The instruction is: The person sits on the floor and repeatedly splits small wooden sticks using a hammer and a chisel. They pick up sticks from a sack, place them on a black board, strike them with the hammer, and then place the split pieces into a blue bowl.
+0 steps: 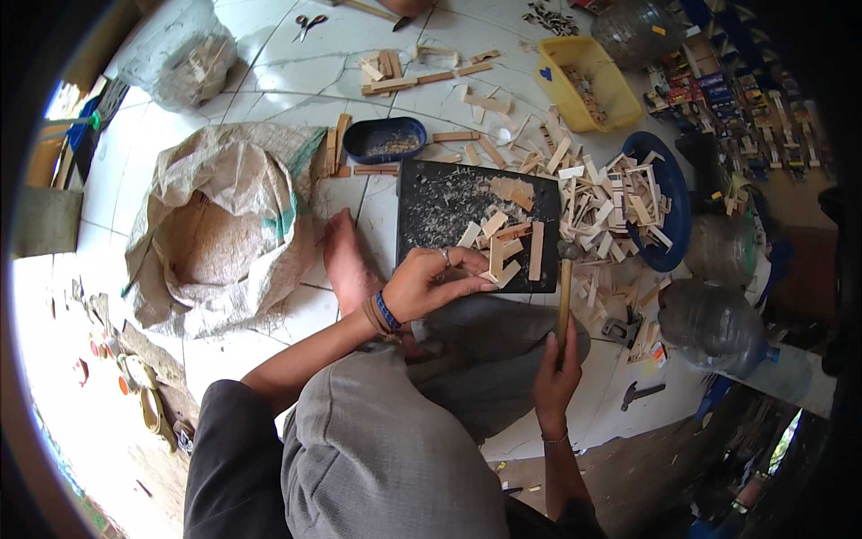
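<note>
My left hand (422, 280), wearing a ring and wrist bands, reaches over the near edge of a black board (431, 207). Its thumb and fingers close on a small wooden piece (496, 260), apparently two strips meeting at an angle. Other short wood strips (536, 251) lie beside it on the board, along with shavings and a flat tan scrap (512, 191). My right hand (557, 382) is wrapped round the wooden handle of a hammer (565, 296). The hammer's metal head is up, close to the board's right edge.
Right of the board, wood pieces (593, 202) heap up against a blue basin (678, 216). A yellow tub (628, 112) stands beyond. An open woven sack (224, 144) is at left, a blue dish (384, 139) behind the board. Another hammer (642, 393) lies on the tiles.
</note>
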A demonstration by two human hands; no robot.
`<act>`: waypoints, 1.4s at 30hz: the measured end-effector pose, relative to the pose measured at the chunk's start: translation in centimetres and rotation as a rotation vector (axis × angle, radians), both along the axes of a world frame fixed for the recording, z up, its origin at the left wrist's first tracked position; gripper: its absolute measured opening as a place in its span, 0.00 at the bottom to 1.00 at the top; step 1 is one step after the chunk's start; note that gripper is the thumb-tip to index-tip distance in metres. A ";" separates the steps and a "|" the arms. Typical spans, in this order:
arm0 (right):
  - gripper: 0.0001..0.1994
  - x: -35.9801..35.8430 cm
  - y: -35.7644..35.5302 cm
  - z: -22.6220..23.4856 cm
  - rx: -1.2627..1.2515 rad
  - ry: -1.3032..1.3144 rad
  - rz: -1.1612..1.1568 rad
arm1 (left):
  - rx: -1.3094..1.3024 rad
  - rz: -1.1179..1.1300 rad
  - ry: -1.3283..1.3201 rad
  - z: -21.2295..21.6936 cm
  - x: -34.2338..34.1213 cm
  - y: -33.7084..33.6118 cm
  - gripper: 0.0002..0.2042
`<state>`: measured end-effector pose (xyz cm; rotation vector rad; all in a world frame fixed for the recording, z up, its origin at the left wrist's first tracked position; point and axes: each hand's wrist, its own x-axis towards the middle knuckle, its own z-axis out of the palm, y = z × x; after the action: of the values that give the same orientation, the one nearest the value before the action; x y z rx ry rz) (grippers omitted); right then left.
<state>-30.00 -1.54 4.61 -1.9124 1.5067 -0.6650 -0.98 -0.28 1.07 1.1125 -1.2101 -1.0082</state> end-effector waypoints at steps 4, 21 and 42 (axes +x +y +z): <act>0.24 -0.8 -2.1 -1.7 0.018 0.059 -0.053 | -0.016 -0.012 -0.023 1.8 0.6 -0.8 0.10; 0.22 1.8 -5.7 -4.6 -0.094 0.057 0.031 | 0.254 0.154 0.359 3.5 4.4 0.1 0.09; 0.20 5.2 -4.5 -3.5 -0.256 0.215 0.364 | 0.199 -0.043 -0.618 5.0 5.8 2.9 0.13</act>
<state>-24.77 -6.05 1.13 -2.4419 1.1867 -0.5171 4.85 2.65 6.09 1.6339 -1.6480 -0.8522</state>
